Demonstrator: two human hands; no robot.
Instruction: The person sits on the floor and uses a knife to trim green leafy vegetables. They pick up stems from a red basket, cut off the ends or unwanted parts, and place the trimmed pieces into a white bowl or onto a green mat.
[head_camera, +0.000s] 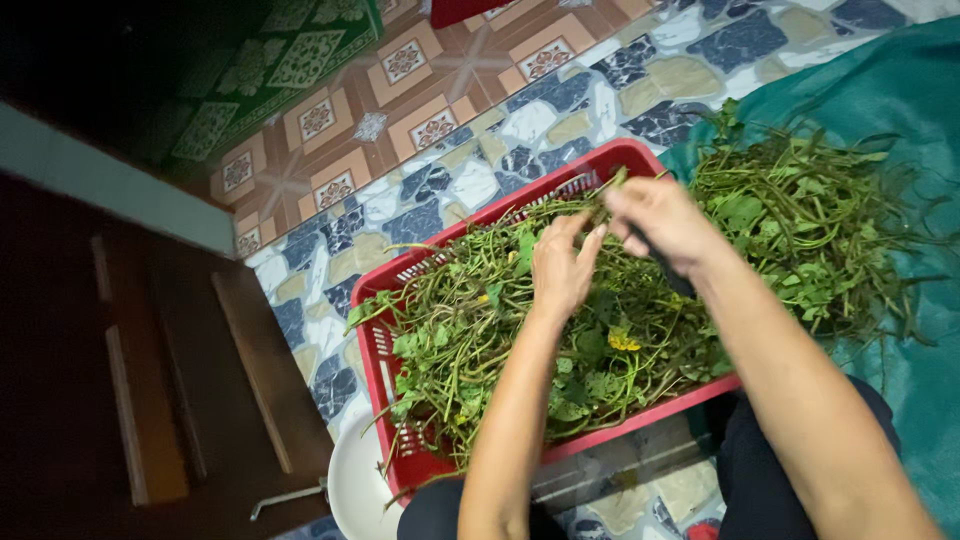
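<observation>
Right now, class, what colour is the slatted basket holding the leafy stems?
Red; the basket shows best in the head view.

Patterned tile floor (420, 120), dark wooden door (130, 380), dim light.

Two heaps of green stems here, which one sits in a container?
The heap under the hands: it fills the red basket. The other heap lies loose on the teal sheet.

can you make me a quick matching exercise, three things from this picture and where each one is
Things:
1. basket
2. loose pile of greens
3. white bowl

Places:
A. on the teal sheet, at the right
B. at the bottom edge, beside the basket's near corner
C. on the tiled floor, under both hands, full of green stems

Pairs: 1-C, 2-A, 3-B
</observation>
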